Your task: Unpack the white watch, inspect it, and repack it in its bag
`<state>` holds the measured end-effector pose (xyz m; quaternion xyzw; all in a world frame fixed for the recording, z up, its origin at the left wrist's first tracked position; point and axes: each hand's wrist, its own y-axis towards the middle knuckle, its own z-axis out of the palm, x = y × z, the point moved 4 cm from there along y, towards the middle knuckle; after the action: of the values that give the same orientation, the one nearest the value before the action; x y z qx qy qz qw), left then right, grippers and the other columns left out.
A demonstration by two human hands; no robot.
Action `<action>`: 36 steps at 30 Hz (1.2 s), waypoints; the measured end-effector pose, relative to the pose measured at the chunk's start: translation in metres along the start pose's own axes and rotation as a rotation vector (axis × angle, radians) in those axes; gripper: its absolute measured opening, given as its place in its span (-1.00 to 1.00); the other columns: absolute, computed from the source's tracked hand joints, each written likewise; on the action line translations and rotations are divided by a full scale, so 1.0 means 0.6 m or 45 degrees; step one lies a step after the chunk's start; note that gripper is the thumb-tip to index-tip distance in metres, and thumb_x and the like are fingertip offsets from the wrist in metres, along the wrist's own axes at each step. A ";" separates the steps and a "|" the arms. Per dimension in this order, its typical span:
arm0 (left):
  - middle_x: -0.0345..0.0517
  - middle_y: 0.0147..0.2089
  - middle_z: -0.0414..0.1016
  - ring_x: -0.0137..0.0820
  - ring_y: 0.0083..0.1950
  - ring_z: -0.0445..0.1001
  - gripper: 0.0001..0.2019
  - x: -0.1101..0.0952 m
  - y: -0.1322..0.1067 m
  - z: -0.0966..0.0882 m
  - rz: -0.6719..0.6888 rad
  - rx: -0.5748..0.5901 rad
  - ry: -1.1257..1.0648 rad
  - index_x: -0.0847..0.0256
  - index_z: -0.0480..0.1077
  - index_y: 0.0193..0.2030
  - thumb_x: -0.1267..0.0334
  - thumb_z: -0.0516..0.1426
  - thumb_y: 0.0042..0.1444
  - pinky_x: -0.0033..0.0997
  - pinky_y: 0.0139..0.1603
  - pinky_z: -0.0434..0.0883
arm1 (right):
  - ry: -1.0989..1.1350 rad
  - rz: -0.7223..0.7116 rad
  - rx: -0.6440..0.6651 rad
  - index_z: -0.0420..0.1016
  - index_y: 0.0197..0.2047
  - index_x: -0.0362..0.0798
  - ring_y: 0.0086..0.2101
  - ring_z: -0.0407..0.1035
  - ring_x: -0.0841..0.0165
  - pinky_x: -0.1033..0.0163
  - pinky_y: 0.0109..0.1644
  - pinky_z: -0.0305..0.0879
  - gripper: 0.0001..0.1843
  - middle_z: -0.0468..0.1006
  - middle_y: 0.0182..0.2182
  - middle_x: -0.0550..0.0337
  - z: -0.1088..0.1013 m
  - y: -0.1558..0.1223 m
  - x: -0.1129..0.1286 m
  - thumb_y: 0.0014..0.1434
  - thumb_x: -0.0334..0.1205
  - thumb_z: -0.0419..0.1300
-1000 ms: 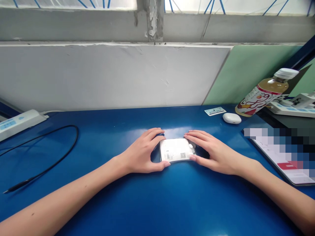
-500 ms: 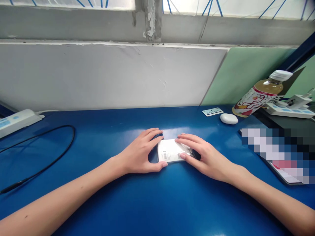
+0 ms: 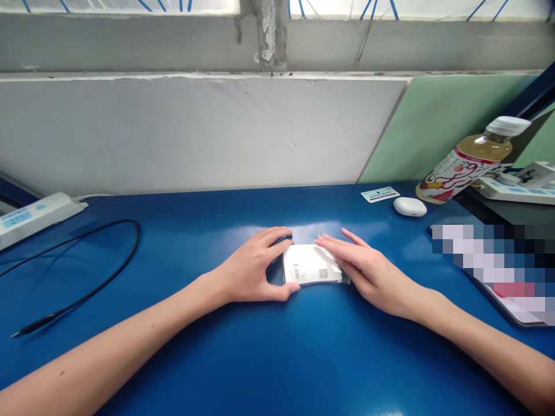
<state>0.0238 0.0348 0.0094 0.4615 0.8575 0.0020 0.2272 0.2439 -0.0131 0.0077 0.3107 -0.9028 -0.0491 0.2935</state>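
A small flat white packet [image 3: 309,265] with printed labels, in a clear sleeve, lies on the blue table [image 3: 277,358] in front of me. My left hand [image 3: 254,267] brackets its left edge, thumb at the near corner and fingers at the far corner. My right hand [image 3: 368,270] lies flat with straight fingers across the packet's right side, pressing it onto the table.
A black cable [image 3: 82,271] loops at the left, near a white power strip [image 3: 30,215]. At the back right stand a drink bottle [image 3: 470,162], a white oval case [image 3: 410,206] and a small card [image 3: 380,194]. A tablet-like device [image 3: 515,289] lies at the right.
My right hand has moved from gripping the packet's right edge to lying flat over its right side with fingers straightened. The left hand has hardly moved.
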 end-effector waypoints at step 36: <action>0.30 0.27 0.39 0.05 0.32 0.36 -0.39 -0.004 0.002 -0.001 0.022 -0.042 -0.022 0.33 0.35 0.21 0.08 0.25 0.05 0.06 0.28 0.39 | -0.211 -0.026 -0.162 0.65 -0.11 0.03 0.14 0.41 0.06 -0.11 0.14 0.46 -0.69 0.68 -0.04 0.11 -0.037 -0.004 -0.029 0.27 -0.40 0.09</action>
<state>0.0254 0.0336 0.0112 0.4651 0.8514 0.0141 0.2421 0.2686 -0.0027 0.0167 0.2954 -0.9158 -0.1347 0.2364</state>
